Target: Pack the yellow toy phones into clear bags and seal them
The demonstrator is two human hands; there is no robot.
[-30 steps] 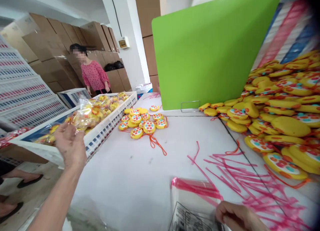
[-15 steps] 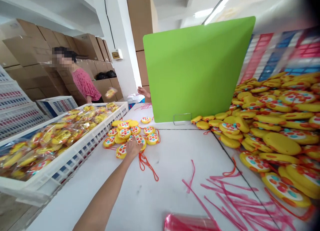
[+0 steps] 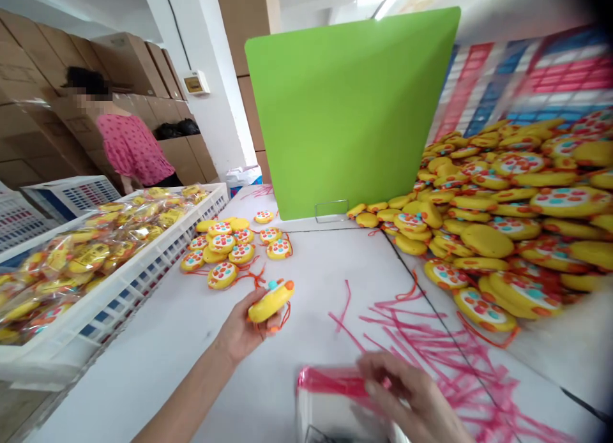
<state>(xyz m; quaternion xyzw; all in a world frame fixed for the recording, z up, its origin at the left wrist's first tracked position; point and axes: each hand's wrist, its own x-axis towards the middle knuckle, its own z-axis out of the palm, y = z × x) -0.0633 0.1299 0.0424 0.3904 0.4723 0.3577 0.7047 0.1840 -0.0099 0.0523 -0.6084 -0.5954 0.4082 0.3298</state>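
A white table [image 3: 335, 264] was seen across the middle of the frame. A big green board [image 3: 349, 111] was stood up on it at the top middle. A huge heap of yellow toys [image 3: 517, 200] was piled on the right side, against stacked crates with pink and blue stripes [image 3: 527, 79]. On the left, a long white crate [image 3: 119, 283] was filled with yellow toys in clear bags [image 3: 71, 258]. Brown boxes [image 3: 43, 79] were stacked in the upper left, and a person in a pink top [image 3: 129, 149] was seen in front of them.

A small bunch of yellow toys [image 3: 225, 245] with orange strings was laid flat on the table, just left of the middle. Many thin pink strips [image 3: 431, 341] were scattered at the lower right.

Near the bottom middle, a stack of clear bags with a pink edge [image 3: 330, 392] was laid on the table. It was touched by the right hand [image 3: 407, 398], with the fingers bent down onto the pink edge; the hand was blurred, so how tight the hold was could not be told.

A single yellow toy [image 3: 271, 300] was held up off the table, tilted, just below the small bunch. It was gripped by the left hand [image 3: 239, 331], with the fingers curled around its lower edge. An orange string was hung from it.
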